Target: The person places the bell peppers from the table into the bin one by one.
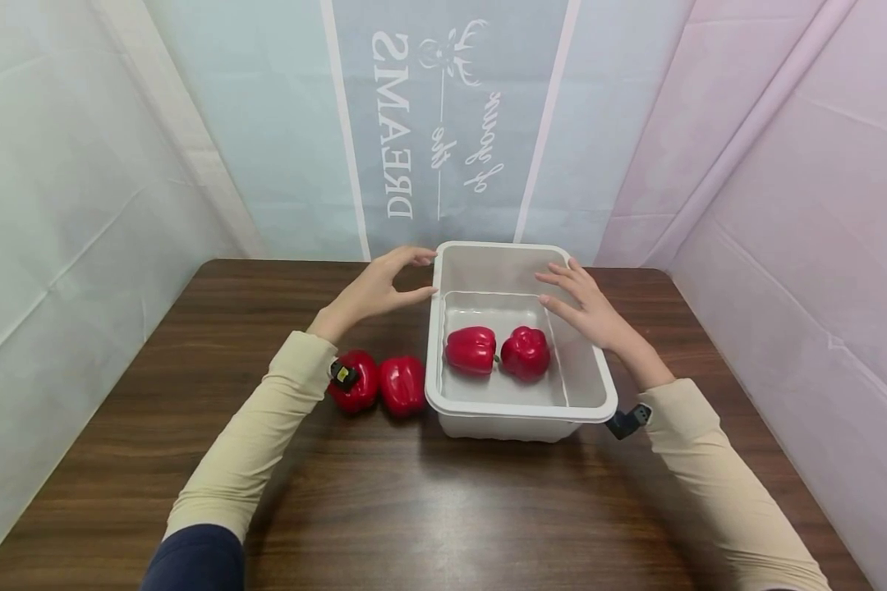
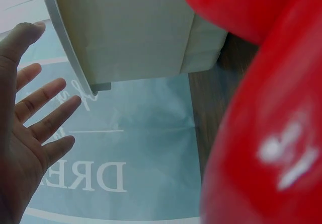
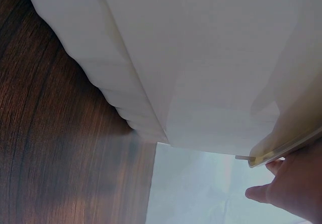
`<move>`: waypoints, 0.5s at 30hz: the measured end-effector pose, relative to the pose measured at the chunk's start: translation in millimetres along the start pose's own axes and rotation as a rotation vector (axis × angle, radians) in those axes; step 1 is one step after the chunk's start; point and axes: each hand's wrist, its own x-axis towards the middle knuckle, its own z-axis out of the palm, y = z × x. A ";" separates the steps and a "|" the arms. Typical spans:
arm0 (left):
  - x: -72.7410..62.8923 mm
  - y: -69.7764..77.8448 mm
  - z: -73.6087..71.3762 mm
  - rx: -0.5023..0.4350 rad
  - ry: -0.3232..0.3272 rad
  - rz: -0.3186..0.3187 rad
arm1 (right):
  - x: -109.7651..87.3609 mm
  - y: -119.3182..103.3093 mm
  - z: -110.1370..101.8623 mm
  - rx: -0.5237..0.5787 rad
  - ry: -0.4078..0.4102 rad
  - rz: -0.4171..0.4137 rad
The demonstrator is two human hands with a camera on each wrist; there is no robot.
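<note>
A white plastic tub stands on the table with two red bell peppers inside, one lying on its side and one showing its lobed end. My left hand is at the tub's left rim, thumb and fingers extended and spread, fingertips right by the edge; in the left wrist view its palm holds nothing. Over the right rim reaches my right hand, fingers loosely spread above the tub's interior, nothing in them. In the right wrist view the tub's outer wall hides part of this hand.
Two more red bell peppers sit side by side on the table, left of the tub and beneath my left wrist. The dark wooden table ends at a hanging blue-grey cloth behind, with pale cloth at both sides.
</note>
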 end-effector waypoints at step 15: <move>-3.6 1.7 -3.3 0.003 0.004 -0.024 | -0.1 0.1 -0.7 0.009 -0.006 0.018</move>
